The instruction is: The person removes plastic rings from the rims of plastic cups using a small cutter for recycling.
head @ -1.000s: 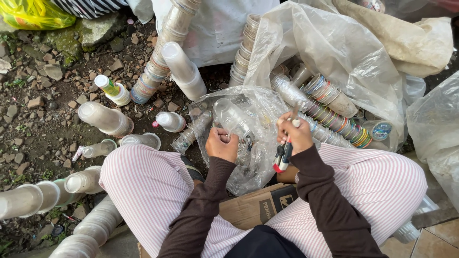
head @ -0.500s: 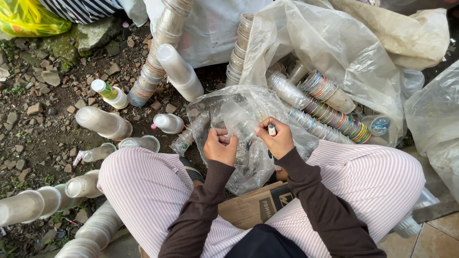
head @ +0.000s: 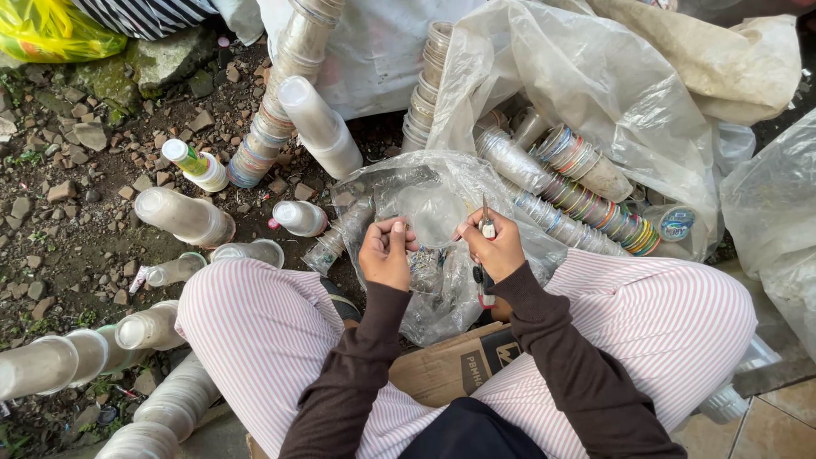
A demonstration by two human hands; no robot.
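Left of the clear cup [head: 435,214], out on the stony ground [head: 68,212], stacks of nested plastic cups [head: 183,217] lie on their sides, long axes running roughly left-right, mouths mostly toward the left edge; laid down rather than stood up, likely because such tall stacks would topple on rubble. A small bottle with a green label [head: 194,163] lies beyond them, cap pointing up-left.

Nearer the cup, the left hand [head: 387,252] is curled, thumb and forefinger pinching the cup's left rim. That grip holds it off the lap, above the crumpled clear bag [head: 425,297] that lies between the striped-trousered knees [head: 255,323] (the bag seems to serve as a catch-all under the work).

The clear cup itself sits between the two hands, mouth turned up toward the camera, so its long axis points nearly straight along the line of sight; base away, hidden. Held this way the rim is open to both hands.

Right of the cup, the right hand [head: 500,248] is closed around a small cutter with a red handle [head: 485,255], blade end up at the cup's right rim, handle hanging down past the wrist. Whether the blade actually touches the rim I cannot tell; it is too fine at this size.

Further right, a big clear sack [head: 595,76] holds more stacked cups with coloured rims [head: 586,204], axes slanting down to the right.
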